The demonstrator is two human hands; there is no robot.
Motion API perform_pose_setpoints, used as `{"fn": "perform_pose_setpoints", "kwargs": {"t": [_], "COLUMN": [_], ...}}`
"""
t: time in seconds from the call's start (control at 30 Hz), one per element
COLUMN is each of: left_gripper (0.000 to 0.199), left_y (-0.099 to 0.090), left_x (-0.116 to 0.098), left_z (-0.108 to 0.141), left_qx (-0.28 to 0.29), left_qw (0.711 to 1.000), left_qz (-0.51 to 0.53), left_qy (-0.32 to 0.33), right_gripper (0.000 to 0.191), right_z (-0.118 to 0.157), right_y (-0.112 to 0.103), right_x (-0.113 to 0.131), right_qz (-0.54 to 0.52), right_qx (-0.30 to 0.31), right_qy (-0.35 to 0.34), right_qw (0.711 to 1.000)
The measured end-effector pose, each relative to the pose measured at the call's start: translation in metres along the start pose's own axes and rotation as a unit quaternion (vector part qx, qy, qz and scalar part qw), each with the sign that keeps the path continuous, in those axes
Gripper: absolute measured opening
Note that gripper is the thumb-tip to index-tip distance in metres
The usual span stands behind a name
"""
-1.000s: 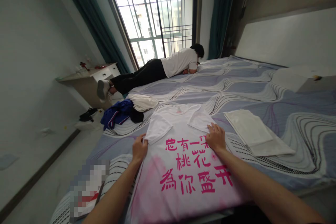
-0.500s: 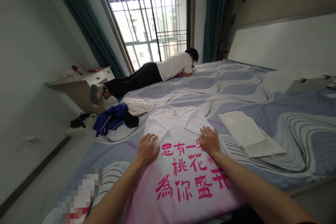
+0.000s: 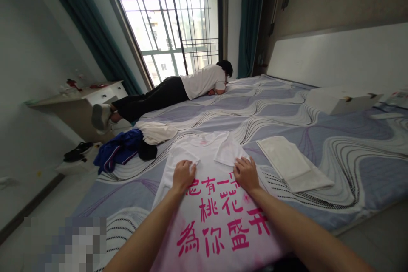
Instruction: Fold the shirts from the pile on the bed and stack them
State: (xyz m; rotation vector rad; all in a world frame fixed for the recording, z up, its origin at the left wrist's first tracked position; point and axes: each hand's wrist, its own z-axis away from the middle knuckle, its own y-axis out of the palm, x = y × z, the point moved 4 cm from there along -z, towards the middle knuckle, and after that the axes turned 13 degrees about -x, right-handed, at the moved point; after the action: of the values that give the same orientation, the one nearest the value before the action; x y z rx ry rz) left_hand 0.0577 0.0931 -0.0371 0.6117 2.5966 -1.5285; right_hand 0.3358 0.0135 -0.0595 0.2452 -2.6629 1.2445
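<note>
A white T-shirt [image 3: 204,216] with pink tint and pink printed characters lies spread on the bed, its collar toward the window and both sleeves folded inward over the chest. My left hand [image 3: 184,175] rests on the shirt by the left sleeve, fingers bent and slightly apart, palm down. Flat on the shirt at the edge of the right sleeve lies my right hand [image 3: 247,173], its fingers a little spread. Neither hand grips anything visible. The lower part of the shirt runs out of view between my forearms.
Right of the shirt lies a folded white cloth [image 3: 293,165]. Blue clothing [image 3: 123,146] and a cream garment [image 3: 156,132] are heaped at the left. A person [image 3: 200,81] lies across the far bed. A white box [image 3: 341,100] stands at the right.
My left hand has shifted inward over the shirt, nearer my right hand, which remains by the right sleeve. The whole view has moved slightly to the right.
</note>
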Motion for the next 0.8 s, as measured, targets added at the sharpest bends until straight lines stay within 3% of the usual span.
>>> {"fn": "perform_pose_setpoints", "kwargs": {"t": [0.1,0.2,0.37,0.47,0.57,0.67,0.8], "left_gripper": [0.043,0.052,0.062,0.073,0.089,0.092,0.092], "left_y": [0.004,0.020,0.043,0.048,0.053,0.060,0.066], "left_x": [0.023,0.052,0.075,0.080,0.088,0.095,0.098], "left_z": [-0.012,-0.022,-0.026,-0.037,-0.056,-0.073,-0.081], "left_qx": [0.008,0.056,0.094,0.103,0.111,0.098,0.096], "left_qw": [0.999,0.998,0.992,0.990,0.986,0.985,0.985], "left_qz": [0.018,-0.011,-0.085,-0.092,-0.093,-0.094,-0.099], "left_qy": [0.034,0.028,-0.016,-0.038,-0.078,-0.102,-0.101], "right_gripper": [0.034,0.041,0.067,0.076,0.082,0.086,0.085], "right_z": [-0.007,-0.032,-0.095,-0.127,-0.146,-0.154,-0.145], "right_y": [0.001,0.018,0.085,0.123,0.147,0.154,0.144], "right_x": [0.000,-0.006,-0.005,-0.004,-0.005,-0.008,-0.010], "right_qz": [0.005,0.042,0.070,0.088,0.087,0.067,0.052], "right_qx": [0.013,0.068,0.211,0.213,0.211,0.215,0.222], "right_qy": [0.009,0.038,0.046,0.086,0.110,0.100,0.085], "right_qw": [1.000,0.996,0.974,0.969,0.967,0.969,0.970]}}
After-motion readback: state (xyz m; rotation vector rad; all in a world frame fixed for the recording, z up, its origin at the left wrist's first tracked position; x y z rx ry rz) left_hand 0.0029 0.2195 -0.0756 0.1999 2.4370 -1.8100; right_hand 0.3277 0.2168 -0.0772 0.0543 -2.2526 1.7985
